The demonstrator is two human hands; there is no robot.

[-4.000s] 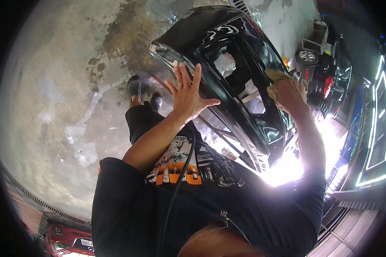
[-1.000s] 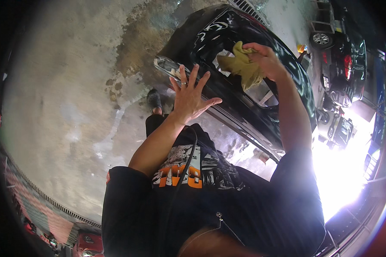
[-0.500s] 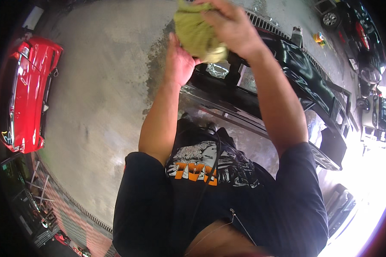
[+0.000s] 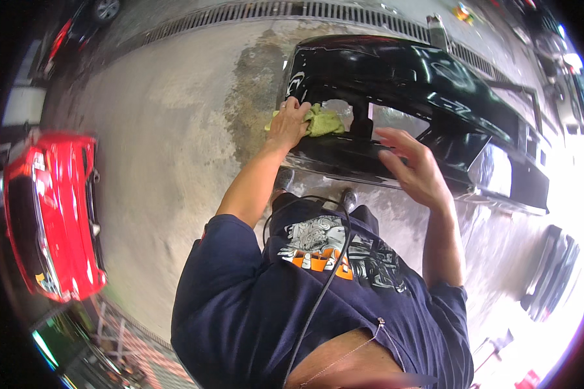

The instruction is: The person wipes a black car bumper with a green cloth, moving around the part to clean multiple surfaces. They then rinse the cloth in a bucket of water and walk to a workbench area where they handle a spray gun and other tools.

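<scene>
A glossy black car bumper (image 4: 386, 68) stretches across in front of me, with openings through its middle. My left hand (image 4: 288, 124) is closed on a crumpled yellow-green cloth (image 4: 324, 122) at the bumper's left end. The cloth appears to rest against the black surface, and part of it sticks out on the left of the hand. Over the bumper's near side hovers my right hand (image 4: 412, 165), empty, with its fingers apart. Whether its fingertips touch the bumper I cannot tell.
A red car (image 4: 55, 214) stands at the left. Behind the bumper runs a floor drain grate (image 4: 240, 11), with a grey container (image 4: 437, 32) beside it. A dark panel (image 4: 551, 272) lies at the lower right. A dark cable (image 4: 318, 292) hangs down my front.
Both hands held the cloth up before; it has come down to the bumper in my left hand. My right hand has let go and moved right. The view has shifted, showing more of the bumper.
</scene>
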